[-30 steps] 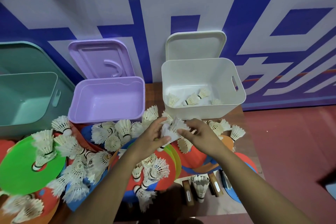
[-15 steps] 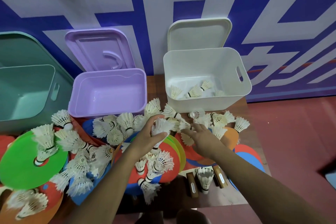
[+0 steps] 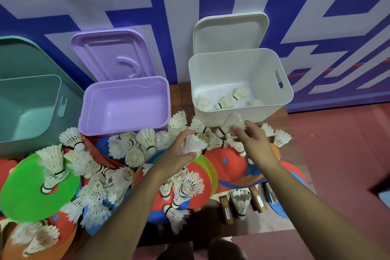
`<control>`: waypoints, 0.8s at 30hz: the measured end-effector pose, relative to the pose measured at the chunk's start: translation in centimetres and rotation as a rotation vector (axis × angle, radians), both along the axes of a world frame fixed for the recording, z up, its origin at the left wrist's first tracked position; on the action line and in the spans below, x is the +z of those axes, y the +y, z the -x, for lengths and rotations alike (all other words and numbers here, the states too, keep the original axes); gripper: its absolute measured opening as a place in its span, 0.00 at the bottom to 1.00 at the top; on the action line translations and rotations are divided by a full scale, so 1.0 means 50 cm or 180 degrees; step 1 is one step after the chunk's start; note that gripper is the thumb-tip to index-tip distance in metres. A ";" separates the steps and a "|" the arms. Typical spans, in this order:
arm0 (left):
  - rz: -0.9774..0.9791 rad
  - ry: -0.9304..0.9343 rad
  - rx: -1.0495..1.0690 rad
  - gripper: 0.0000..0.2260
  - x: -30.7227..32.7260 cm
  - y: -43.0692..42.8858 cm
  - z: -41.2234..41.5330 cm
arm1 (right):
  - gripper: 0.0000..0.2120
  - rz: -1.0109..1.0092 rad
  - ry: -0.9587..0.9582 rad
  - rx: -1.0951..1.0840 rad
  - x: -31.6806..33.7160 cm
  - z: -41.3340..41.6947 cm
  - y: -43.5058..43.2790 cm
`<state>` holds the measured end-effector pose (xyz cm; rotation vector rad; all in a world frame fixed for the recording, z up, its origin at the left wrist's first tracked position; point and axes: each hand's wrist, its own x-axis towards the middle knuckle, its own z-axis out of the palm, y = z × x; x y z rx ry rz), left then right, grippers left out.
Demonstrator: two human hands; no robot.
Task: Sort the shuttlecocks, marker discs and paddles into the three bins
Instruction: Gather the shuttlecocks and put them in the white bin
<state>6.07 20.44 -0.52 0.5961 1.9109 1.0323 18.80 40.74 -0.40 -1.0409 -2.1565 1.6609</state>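
Your left hand [image 3: 179, 154] cups a shuttlecock [image 3: 194, 144] at centre frame, fingers curled round its feathers. Your right hand [image 3: 256, 145] is a blur just beside another shuttlecock [image 3: 231, 125], grip impossible to call, just below the white bin [image 3: 232, 69] at upper right, which has a few inside.

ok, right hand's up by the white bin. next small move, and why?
Probably carry the right hand forward over the white bin's near rim and drop the shuttlecock it seems to pinch: blurred, it hangs just short of that wall, and other shuttlecocks already lie inside.
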 end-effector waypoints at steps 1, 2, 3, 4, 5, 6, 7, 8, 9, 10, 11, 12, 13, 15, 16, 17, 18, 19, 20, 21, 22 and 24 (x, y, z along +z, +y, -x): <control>-0.0035 -0.0049 -0.0040 0.25 0.003 0.007 -0.003 | 0.16 0.0118 0.0046 0.0111 0.018 0.000 -0.007; -0.0106 -0.0090 -0.0090 0.25 0.008 0.017 -0.009 | 0.17 0.0179 0.0010 0.0283 0.028 -0.001 -0.017; -0.0174 -0.0125 -0.0136 0.27 0.012 0.030 -0.014 | 0.18 0.0248 -0.0067 0.0481 0.033 -0.002 -0.025; -0.0237 -0.0142 -0.0191 0.28 0.016 0.043 -0.020 | 0.18 0.0271 -0.0217 0.0665 0.034 -0.003 -0.031; -0.0289 -0.0146 -0.0233 0.31 0.018 0.057 -0.025 | 0.18 0.0311 -0.0356 0.0825 0.039 -0.005 -0.035; -0.0327 -0.0140 -0.0273 0.33 0.018 0.070 -0.030 | 0.15 0.0297 -0.0449 0.0980 0.042 -0.008 -0.037; -0.0346 -0.0147 -0.0296 0.34 0.018 0.082 -0.035 | 0.12 0.0328 -0.0474 0.1113 0.046 -0.014 -0.036; -0.0367 -0.0137 -0.0307 0.33 0.017 0.092 -0.038 | 0.11 0.0379 -0.0448 0.1133 0.046 -0.018 -0.031; -0.0374 -0.0126 -0.0292 0.31 0.014 0.099 -0.040 | 0.11 0.0472 -0.0395 0.1030 0.051 -0.022 -0.026; -0.0383 -0.0101 -0.0257 0.30 0.012 0.105 -0.042 | 0.12 0.0584 -0.0320 0.0810 0.044 -0.026 -0.013; -0.0368 -0.0070 -0.0195 0.30 0.007 0.108 -0.042 | 0.12 0.0678 -0.0224 0.0536 0.036 -0.029 0.000; -0.0352 -0.0035 -0.0121 0.30 0.003 0.110 -0.043 | 0.12 0.0544 -0.0233 0.0291 0.016 -0.030 0.017; -0.0326 -0.0020 -0.0044 0.29 -0.003 0.111 -0.042 | 0.12 0.0103 -0.0444 0.0226 -0.009 -0.031 0.036; -0.0281 -0.0017 0.0014 0.29 -0.013 0.105 -0.042 | 0.21 -0.0956 -0.1245 0.0657 -0.072 -0.028 0.067; -0.0250 0.0003 -0.0006 0.29 -0.016 0.100 -0.043 | 0.25 -0.1280 -0.1591 0.0972 -0.102 -0.022 0.074; -0.0200 0.0035 -0.0039 0.30 -0.020 0.094 -0.043 | 0.27 -0.1450 -0.1871 0.1252 -0.126 -0.014 0.076; -0.0152 0.0064 -0.0070 0.30 -0.021 0.088 -0.043 | 0.27 -0.1605 -0.2081 0.1492 -0.149 -0.004 0.075; -0.0119 0.0058 -0.0073 0.30 -0.022 0.084 -0.043 | 0.25 -0.1831 -0.2228 0.1731 -0.168 0.006 0.074; -0.0091 0.0048 -0.0048 0.30 -0.022 0.082 -0.043 | 0.22 -0.2107 -0.2318 0.1940 -0.182 0.014 0.073; -0.0068 0.0044 -0.0006 0.30 -0.021 0.080 -0.043 | 0.18 -0.2366 -0.2340 0.2056 -0.191 0.021 0.074; -0.0035 0.0062 0.0036 0.30 -0.021 0.080 -0.043 | 0.15 -0.2503 -0.2275 0.2058 -0.193 0.024 0.075; 0.0008 0.0119 0.0090 0.29 -0.020 0.082 -0.043 | 0.11 -0.2299 -0.1910 0.1804 -0.185 0.021 0.082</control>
